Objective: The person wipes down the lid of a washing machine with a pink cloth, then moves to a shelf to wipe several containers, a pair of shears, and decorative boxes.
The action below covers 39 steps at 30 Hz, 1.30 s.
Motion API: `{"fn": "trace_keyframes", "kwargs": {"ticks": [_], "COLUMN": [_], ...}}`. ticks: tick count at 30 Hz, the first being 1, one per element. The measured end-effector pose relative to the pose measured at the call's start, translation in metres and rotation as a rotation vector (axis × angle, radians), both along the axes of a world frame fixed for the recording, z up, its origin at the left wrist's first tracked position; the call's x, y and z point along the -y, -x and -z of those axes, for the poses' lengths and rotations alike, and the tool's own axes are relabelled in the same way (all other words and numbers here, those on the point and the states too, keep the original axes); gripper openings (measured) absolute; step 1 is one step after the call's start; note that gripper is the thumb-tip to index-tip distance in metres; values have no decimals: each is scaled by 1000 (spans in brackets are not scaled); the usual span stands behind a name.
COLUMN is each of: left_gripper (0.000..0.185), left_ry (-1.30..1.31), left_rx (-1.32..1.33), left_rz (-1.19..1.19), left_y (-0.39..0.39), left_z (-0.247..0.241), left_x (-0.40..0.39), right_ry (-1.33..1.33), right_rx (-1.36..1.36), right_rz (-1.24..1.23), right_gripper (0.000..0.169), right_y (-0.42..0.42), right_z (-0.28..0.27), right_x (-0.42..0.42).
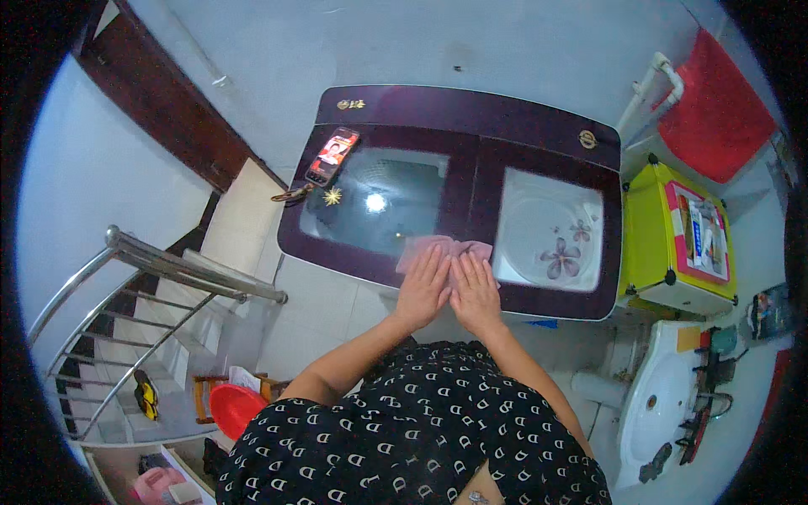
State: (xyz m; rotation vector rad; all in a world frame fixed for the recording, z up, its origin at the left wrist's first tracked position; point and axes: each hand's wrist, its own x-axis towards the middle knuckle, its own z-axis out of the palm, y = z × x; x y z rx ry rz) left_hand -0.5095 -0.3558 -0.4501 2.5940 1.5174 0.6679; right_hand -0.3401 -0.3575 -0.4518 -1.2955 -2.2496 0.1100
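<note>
Both my hands lie flat and side by side on a pink cloth (416, 247) at the front edge of a twin-tub washing machine (470, 196) with a dark purple top. My left hand (427, 284) covers the middle of the cloth, and my right hand (475, 287) rests on its right part, thumbs close together. The fingers are stretched out and grip nothing. Left of the cloth is a dark see-through lid (372, 196); right of it, a clear lid with flower prints (549, 233). A lit smartphone (332, 156) lies at the top left, beside a brown strap and a gold star-shaped ornament (332, 196).
A steel stair railing (183, 278) stands on the left, above a red basin (237, 410). A lime-green cabinet (650, 227) adjoins the machine's right side, bearing a pink-edged tray (726, 259) of toiletries. Nearer on the right is a white washbasin (663, 391). A wall rises behind the machine.
</note>
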Motion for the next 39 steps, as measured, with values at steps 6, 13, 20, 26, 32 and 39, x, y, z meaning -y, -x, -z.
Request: {"fn": "trace_keyframes", "kwargs": {"ticks": [6, 13, 20, 26, 32, 39], "left_gripper": [68, 65, 66, 65, 64, 65], "left_ry": [12, 43, 70, -14, -73, -47], "left_rx": [4, -94, -110, -90, -80, -121], "left_rz": [107, 205, 389, 519, 600, 607], "left_y": [-28, -76, -140, -185, -212, -217], "left_z": [1, -3, -12, -7, 1, 3], "left_x": [-13, -28, -46, -50, -50, -52], "right_ry": [8, -6, 15, -27, -14, 1], "right_rx": [10, -49, -32, -15, -32, -26], "right_rz": [96, 250, 477, 603, 686, 742], "right_gripper": [62, 60, 61, 59, 58, 60], "right_y": [-28, -69, -117, -151, -165, -166], "right_z": [3, -2, 4, 9, 4, 7], "right_x": [5, 13, 25, 38, 50, 53]}}
